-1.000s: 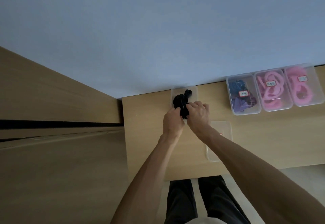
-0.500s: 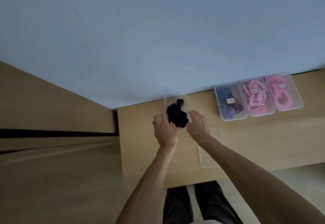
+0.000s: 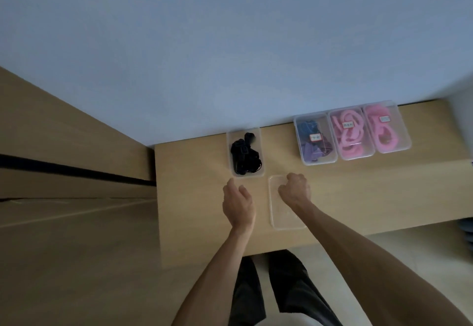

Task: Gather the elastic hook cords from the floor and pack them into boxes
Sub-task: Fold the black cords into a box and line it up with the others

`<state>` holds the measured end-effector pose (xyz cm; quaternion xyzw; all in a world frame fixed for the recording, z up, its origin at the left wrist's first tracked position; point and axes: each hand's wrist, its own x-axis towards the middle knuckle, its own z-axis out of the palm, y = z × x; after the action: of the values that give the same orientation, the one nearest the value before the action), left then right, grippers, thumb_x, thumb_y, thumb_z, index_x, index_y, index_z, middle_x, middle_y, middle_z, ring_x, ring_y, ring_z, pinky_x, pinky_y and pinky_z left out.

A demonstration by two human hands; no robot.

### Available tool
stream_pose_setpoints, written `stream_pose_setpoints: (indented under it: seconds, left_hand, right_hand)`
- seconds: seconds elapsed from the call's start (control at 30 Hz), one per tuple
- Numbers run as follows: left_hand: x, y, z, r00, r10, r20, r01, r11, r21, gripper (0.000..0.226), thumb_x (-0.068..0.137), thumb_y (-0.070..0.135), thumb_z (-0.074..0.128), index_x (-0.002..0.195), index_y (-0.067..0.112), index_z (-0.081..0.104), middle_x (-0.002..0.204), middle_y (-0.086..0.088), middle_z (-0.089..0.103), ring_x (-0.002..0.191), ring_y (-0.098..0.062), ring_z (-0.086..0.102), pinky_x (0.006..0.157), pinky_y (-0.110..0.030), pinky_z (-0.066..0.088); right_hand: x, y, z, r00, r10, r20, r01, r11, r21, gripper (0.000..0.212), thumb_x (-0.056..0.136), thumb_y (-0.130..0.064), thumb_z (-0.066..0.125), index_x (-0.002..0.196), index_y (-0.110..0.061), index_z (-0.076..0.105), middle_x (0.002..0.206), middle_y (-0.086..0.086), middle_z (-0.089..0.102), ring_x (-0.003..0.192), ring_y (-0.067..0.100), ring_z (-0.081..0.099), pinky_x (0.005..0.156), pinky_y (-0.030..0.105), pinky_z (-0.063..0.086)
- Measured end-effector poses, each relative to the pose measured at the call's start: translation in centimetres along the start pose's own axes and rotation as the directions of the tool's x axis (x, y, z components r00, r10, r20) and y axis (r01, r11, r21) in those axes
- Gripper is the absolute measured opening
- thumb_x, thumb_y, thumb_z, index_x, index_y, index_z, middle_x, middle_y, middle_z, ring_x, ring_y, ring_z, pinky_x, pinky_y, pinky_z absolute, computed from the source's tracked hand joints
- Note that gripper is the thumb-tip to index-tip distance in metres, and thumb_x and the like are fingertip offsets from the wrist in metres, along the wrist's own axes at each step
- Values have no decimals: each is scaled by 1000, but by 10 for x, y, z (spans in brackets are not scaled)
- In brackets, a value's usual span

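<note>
Head view — both hands are off the box now. The left hand (image 3: 239, 204) hovers over bare table (image 3: 194, 197), fingers (image 3: 231, 185) loosely spread and holding nothing, with the table's left edge well off to their left and clear wood between. Just beyond those fingertips sits the open clear box (image 3: 246, 152), up against the wall (image 3: 230, 44), the black cords (image 3: 244, 158) bundled inside it. The right hand (image 3: 294, 190) is curled over the far end of the clear lid (image 3: 285, 204), which lies flat just right of the left hand; whether its fingers actually grip the lid, I can't tell. Past the right hand's fingers and to their right, three closed boxes stand side by side at the wall — a blue and purple box (image 3: 316, 139), a middle pink box (image 3: 350, 135) and an end pink box (image 3: 385, 127). Open table runs right of the lid to the near edge.

Half a second ago both hands flanked the black cords at the box; a second ago they were pressing them in. Since then they've drawn back toward the body, the right one onto the lid.
</note>
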<state>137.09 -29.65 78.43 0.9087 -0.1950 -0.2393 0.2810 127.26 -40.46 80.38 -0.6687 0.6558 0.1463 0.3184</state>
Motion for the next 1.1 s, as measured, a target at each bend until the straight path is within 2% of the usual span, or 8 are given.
stream_pose_setpoints:
  seconds: [0.13,0.23,0.33,0.5,0.67,0.8,0.97,1.1]
  left_hand:
    - [-21,14,23,990,-83,117,80,996,28,28,100,12,46,124,5,57,118,-11,61,103,-29,63,82,-36,48]
    - [-32,27,37,941,-142,308,113,988,109,17,92,5,46,98,2,61,101,-15,67,95,-33,64,75,-38,50]
    - [-42,33,48,925,-128,357,95,989,110,22,88,4,45,98,0,64,101,-18,69,98,-37,63,78,-40,50]
    - [-60,36,69,910,-132,392,99,990,104,33,88,4,47,114,5,67,116,-14,68,112,-35,60,88,-36,49]
    - [-83,36,83,913,-85,399,55,995,87,13,81,0,46,82,6,57,89,-14,66,90,-37,61,63,-32,35]
    - [-96,43,89,911,-117,396,95,993,74,15,82,2,48,83,6,62,94,-16,69,92,-37,61,64,-31,34]
    - [-98,41,89,927,-193,321,163,980,117,28,87,8,56,113,4,65,113,-11,67,109,-32,61,86,-35,48]
    - [-96,47,71,946,-175,272,178,984,16,13,80,1,53,87,10,61,84,-5,61,80,-27,57,63,-31,40]
  right_hand:
    - [-3,27,5,995,72,67,-70,997,-42,38,94,-25,58,127,-6,57,128,19,54,116,37,57,96,36,46]
    - [-4,41,12,998,67,-4,-66,996,63,35,89,-17,57,123,-8,56,124,21,51,109,41,58,91,39,47]
    - [-7,62,17,993,97,-69,-85,984,159,34,86,-11,56,120,-10,52,120,21,49,106,41,57,87,41,48]
    - [-8,96,21,960,274,-50,-246,918,310,44,84,-6,61,126,-5,47,126,21,46,113,41,53,94,43,49]
    - [-18,127,21,902,424,-78,-371,855,361,42,82,-6,57,124,-3,50,128,20,46,118,38,47,94,45,49]
    - [-21,137,20,903,428,22,-389,797,462,41,86,-8,58,126,-2,54,127,20,57,116,37,57,95,41,51]
    - [-22,148,11,914,400,71,-367,735,570,31,86,-4,63,116,-9,69,115,16,70,106,32,67,87,35,56]
    - [-28,143,0,931,364,9,-295,739,605,24,84,-2,60,100,-16,72,103,10,72,88,27,66,74,30,54]
